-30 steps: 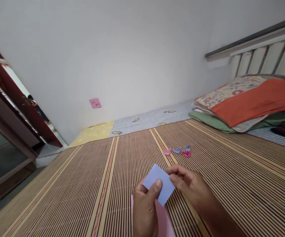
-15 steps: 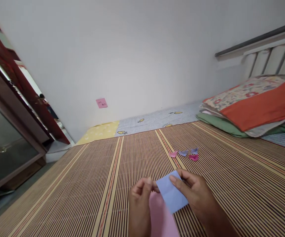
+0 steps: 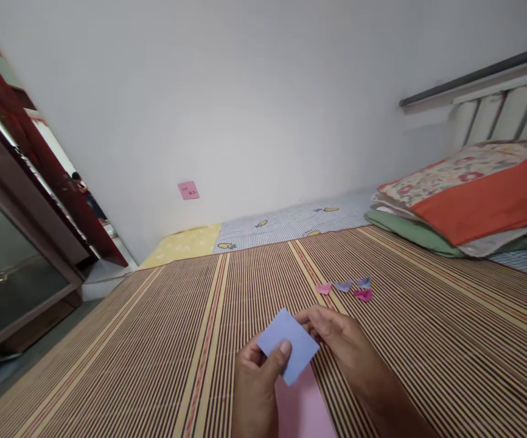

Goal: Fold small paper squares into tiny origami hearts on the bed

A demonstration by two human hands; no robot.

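Observation:
A square of blue paper (image 3: 294, 340) is pinched in my left hand (image 3: 258, 386), thumb on top and fingers beneath. My right hand (image 3: 336, 337) is beside the paper's right corner, its fingers curled close together and partly behind the sheet; whether they grip it is hidden. Below both hands a pink sheet (image 3: 303, 404) lies on the striped mat. Farther off on the mat are small folded papers: a light pink one (image 3: 324, 288), a bluish one (image 3: 343, 286), another bluish one (image 3: 364, 283) and a magenta one (image 3: 362, 295).
The striped mat (image 3: 154, 334) covers the bed. Folded bedding (image 3: 487, 201) is piled at the right by a white headboard. A pink note (image 3: 188, 190) sticks to the wall. At the left is a doorway with a person partly visible beyond.
The blue paper has moved left and turned cornerwise. My left hand has taken hold of it with the thumb on top, and my right thumb has come off its face.

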